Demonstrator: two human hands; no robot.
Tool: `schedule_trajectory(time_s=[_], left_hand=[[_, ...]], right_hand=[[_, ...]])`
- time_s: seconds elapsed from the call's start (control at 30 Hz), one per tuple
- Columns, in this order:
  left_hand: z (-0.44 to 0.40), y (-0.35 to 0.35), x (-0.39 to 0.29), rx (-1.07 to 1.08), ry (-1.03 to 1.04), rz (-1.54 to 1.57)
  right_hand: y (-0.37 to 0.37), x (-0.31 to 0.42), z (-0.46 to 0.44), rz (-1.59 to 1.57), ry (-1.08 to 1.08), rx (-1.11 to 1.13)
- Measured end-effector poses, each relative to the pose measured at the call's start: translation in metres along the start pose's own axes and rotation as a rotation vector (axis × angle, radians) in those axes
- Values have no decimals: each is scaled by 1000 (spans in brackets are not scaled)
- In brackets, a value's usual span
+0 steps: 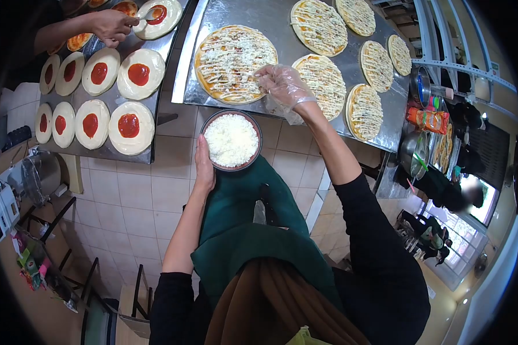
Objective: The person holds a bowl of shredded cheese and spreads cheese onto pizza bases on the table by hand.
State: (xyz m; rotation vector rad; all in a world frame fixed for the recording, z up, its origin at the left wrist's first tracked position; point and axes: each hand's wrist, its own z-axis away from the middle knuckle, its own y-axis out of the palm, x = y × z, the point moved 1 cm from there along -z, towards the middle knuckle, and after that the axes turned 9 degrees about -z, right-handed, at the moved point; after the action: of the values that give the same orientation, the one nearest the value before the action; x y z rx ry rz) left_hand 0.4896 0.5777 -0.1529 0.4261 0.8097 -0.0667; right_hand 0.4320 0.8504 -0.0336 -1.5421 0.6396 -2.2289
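Note:
My left hand (205, 164) is wrapped round the side of a round bowl (261, 138) filled with white grated cheese (231, 141), held in front of the table's edge. My right hand (285, 89), in a clear plastic glove, is over the right edge of a large pizza (236, 63). Its fingers are drawn together; whatever is between them is hidden. White shreds lie over this pizza's sauce and pale drizzled lines. Just right of the gloved hand lies another drizzled pizza (323, 80), partly covered by my wrist.
More drizzled pizzas (319, 26) lie on the metal table (184, 86). On the left tray (147, 150) are several dough rounds (131, 127) with red sauce. Another person's hand (114, 26) holds a spoon (149, 15) there. Bowls and an orange packet (429, 119) stand at right.

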Motion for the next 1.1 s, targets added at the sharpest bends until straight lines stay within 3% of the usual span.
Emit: schedule_trajectory(time_s=[0.07,0.2,0.33,0.37,0.6,0.7,0.8,0.93,1.1], left_hand=[[1,1,-1,-8,-6,6],[0,6,-10,1,-4,21],[-5,1,0,-7,14,3],[-6,1,1,-9,20,9],[0,5,-4,2,9,70],[5,6,-8,-24,16,64],[5,2,-4,-71,21,56],[5,-1,-6,-43,56,73],[7,-2,-12,-85,49,77]], right_hand=[[2,3,4,-26,13,-15],[24,2,2,211,-241,3],[35,4,-18,128,-184,-44],[33,5,-23,214,-330,-150],[25,31,-16,399,-130,-12],[39,20,-4,319,-412,-123],[50,12,-2,167,-377,-102],[58,29,-9,331,-327,-57],[56,37,-29,265,-373,-116]])
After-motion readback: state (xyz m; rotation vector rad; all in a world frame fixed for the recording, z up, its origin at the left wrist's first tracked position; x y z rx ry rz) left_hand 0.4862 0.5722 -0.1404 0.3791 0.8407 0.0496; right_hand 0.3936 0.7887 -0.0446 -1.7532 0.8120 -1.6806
